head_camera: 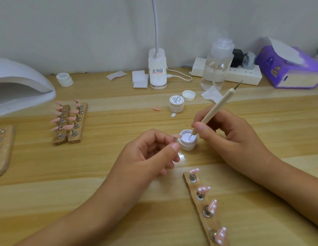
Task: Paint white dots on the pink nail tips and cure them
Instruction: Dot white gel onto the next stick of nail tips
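Note:
My right hand (231, 132) grips a beige dotting pen (214, 110), whose lower tip dips into the white gel inside a small open jar (187, 140). Just left of the jar, my left hand (151, 153) pinches a small metal stand carrying a plain pink nail tip (177, 136). A wooden holder strip (204, 205) near the front right carries several pink tips with white dots. Two more wooden holders (70, 121) at the left carry plain pink tips. The white curing lamp (18, 86) stands at the far left.
A closed gel jar (176, 103), a loose lid (188, 95) and a stray pink tip (156, 108) lie behind the open jar. A desk lamp base (157, 68), clear pump bottle (216, 66), power strip (243, 73), purple tissue pack (289, 68) and another jar (64, 79) line the wall.

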{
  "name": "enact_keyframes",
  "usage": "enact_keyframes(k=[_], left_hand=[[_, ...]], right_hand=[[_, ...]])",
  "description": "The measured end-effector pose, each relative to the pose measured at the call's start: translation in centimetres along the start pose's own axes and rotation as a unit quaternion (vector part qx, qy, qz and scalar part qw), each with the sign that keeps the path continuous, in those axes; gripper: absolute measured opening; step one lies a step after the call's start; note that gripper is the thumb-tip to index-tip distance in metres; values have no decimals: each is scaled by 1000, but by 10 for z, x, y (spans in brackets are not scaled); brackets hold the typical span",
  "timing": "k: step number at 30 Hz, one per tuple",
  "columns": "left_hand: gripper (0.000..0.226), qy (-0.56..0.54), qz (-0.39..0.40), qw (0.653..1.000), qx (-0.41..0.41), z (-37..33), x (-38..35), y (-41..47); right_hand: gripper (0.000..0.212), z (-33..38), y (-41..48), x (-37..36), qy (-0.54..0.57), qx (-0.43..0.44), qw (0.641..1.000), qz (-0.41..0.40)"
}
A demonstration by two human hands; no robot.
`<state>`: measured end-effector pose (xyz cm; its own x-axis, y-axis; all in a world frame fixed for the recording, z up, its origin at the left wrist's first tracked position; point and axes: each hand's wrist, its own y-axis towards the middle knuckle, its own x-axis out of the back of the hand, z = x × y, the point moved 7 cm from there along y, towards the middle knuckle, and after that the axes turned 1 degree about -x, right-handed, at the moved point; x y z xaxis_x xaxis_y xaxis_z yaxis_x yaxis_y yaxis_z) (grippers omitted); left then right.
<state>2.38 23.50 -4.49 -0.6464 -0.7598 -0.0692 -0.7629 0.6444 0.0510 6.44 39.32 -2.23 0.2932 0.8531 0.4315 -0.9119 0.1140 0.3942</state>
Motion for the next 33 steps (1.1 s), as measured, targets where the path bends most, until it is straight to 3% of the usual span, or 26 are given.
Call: enact_keyframes(k=[7,15,24,30,33], left_hand=[[7,14,3,1000,-20,-1,0,-1],[12,12,19,1000,-19,-1,-2,-2],[6,8,27,999,-20,-1,-4,-1],[19,19,33,999,-28,-1,-5,-2],[12,22,31,999,-28,-1,-5,-2]], right_hand=[[9,-3,2,9,132,-46,989,-57],[9,-5,-4,6,351,-102,925,-98],[11,0,-8,-9,389,-122,911,-57],[7,3,-9,-12,385,-124,914,-44],[10,3,-8,-12,386,-132,912,-47]])
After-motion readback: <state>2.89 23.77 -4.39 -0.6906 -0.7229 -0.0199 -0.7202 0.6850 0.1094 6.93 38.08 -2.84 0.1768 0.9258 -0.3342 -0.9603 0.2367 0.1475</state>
